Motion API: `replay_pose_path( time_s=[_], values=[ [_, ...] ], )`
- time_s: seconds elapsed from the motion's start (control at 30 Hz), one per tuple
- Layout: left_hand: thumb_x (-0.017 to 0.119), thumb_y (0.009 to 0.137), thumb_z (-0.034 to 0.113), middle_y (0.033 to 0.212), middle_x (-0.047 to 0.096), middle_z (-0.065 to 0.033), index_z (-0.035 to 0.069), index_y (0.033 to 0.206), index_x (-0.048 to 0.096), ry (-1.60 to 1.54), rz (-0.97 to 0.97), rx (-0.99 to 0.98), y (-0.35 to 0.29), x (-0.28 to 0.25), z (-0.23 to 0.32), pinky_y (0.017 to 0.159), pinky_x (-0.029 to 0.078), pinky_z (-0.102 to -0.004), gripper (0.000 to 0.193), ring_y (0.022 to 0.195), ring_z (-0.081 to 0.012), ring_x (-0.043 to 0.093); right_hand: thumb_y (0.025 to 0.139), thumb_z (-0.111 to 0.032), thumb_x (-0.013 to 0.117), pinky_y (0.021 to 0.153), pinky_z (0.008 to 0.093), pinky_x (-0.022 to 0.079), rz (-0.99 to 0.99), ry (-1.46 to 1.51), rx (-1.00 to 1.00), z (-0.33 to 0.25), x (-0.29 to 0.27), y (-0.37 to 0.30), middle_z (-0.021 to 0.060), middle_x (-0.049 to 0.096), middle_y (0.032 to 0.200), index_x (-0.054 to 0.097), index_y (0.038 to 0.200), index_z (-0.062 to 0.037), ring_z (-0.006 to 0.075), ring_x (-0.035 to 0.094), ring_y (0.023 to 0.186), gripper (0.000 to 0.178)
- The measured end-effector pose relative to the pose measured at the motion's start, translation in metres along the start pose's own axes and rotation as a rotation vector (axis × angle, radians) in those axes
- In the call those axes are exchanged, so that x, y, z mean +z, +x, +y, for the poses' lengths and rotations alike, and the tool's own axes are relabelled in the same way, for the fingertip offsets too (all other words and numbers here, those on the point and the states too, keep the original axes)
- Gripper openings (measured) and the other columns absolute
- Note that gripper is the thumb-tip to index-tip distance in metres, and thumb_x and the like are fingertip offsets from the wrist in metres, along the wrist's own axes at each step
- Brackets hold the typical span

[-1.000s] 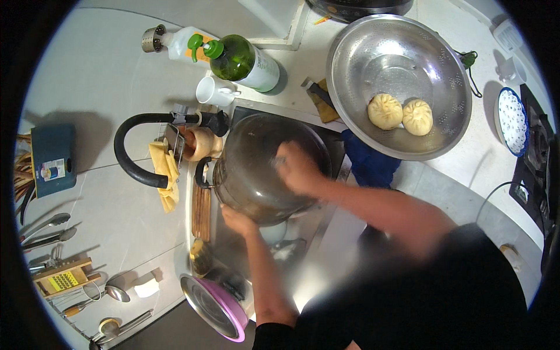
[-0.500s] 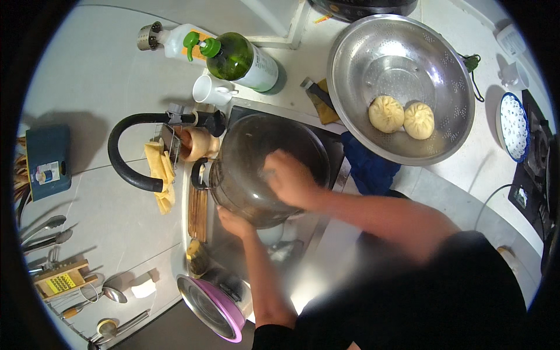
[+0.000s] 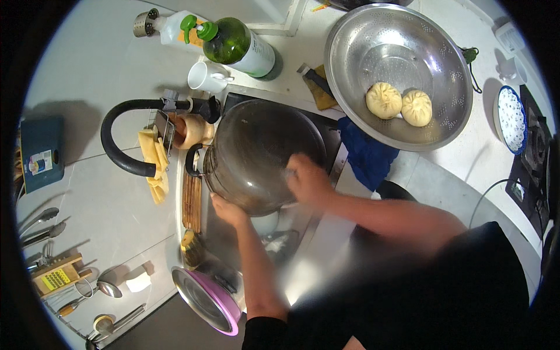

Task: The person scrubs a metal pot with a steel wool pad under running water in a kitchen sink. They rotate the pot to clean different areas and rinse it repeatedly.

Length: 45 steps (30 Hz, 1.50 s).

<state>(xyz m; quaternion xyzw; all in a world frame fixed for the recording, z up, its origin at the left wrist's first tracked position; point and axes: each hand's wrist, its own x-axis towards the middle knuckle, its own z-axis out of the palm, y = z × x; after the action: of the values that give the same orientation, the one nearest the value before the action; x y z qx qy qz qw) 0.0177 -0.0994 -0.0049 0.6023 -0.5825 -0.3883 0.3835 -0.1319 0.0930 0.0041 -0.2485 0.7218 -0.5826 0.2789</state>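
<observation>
Pinching the pot [image 3: 262, 143] at seven o'clock, the left hand [image 3: 230, 211] apparently steadies it against the right hand [image 3: 310, 182] at four o'clock, whose blurred grip I cannot tell.

the table [image 3: 300, 49] is white and curves from the far side down the right. on it stand a white cup [image 3: 204, 77], a green pump bottle [image 3: 239, 46] just beside the cup, and a wide steel colander [image 3: 452, 76]. a flat yellow piece [image 3: 324, 100] lies just left of the colander. farther right, a blue-rimmed patterned bowl [image 3: 512, 119] sits near a black stove [image 3: 528, 181].
</observation>
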Motion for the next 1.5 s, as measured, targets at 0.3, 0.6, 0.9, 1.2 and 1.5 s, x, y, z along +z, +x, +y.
replay_pose_path(
  time_s=[0.3,0.6,0.9,1.2,1.5],
  values=[
    [0.037,0.100,0.038,0.122,0.055,-0.0238,-0.012,0.125,0.048,-0.022,-0.024,0.048,0.015,-0.002,-0.014,0.094,0.043,-0.0359,0.057,0.106,-0.0304,0.055,0.080,-0.010,0.057,0.077,0.0492,0.044,0.053,-0.063,-0.026,-0.005,0.005,-0.004,0.0214,0.051,0.096,0.049,0.094,-0.0037,0.0405,0.055,0.090,0.018],
    [0.038,0.100,0.039,0.102,0.062,-0.0215,-0.011,0.110,0.058,-0.007,0.029,0.056,0.004,0.009,-0.001,0.081,0.047,-0.0360,0.055,0.088,-0.0270,0.058,0.078,-0.007,0.057,0.082,0.0440,0.045,0.148,-0.180,-0.032,0.027,-0.002,0.026,0.0182,0.055,0.099,0.055,0.097,-0.0037,0.0377,0.055,0.095,0.019],
    [0.041,0.099,0.041,0.088,0.062,-0.0093,-0.007,0.096,0.059,0.124,0.020,0.079,0.013,-0.002,-0.018,0.071,0.046,-0.0318,0.051,0.075,-0.0175,0.054,0.072,-0.002,0.059,0.079,0.0411,0.046,-0.009,-0.187,-0.636,-0.036,0.005,0.028,0.0078,0.057,0.099,0.060,0.090,-0.0091,0.0327,0.052,0.092,0.020],
    [0.041,0.099,0.038,0.069,0.060,-0.0161,-0.006,0.083,0.060,0.176,0.127,0.147,0.000,0.006,-0.009,0.063,0.043,-0.0390,0.051,0.062,-0.0243,0.053,0.070,0.001,0.058,0.078,0.0398,0.046,-0.039,-0.208,-0.718,-0.032,0.002,0.046,0.0084,0.057,0.100,0.061,0.092,-0.0104,0.0322,0.052,0.093,0.024],
    [0.042,0.098,0.041,0.063,0.053,-0.0181,-0.007,0.078,0.055,0.150,0.116,0.093,-0.005,0.007,0.007,0.063,0.041,-0.0412,0.053,0.060,-0.0261,0.045,0.071,0.004,0.056,0.082,0.0417,0.045,-0.087,-0.275,-0.782,-0.055,0.008,0.057,0.0107,0.058,0.102,0.062,0.092,-0.0093,0.0334,0.052,0.096,0.026]
  ],
)
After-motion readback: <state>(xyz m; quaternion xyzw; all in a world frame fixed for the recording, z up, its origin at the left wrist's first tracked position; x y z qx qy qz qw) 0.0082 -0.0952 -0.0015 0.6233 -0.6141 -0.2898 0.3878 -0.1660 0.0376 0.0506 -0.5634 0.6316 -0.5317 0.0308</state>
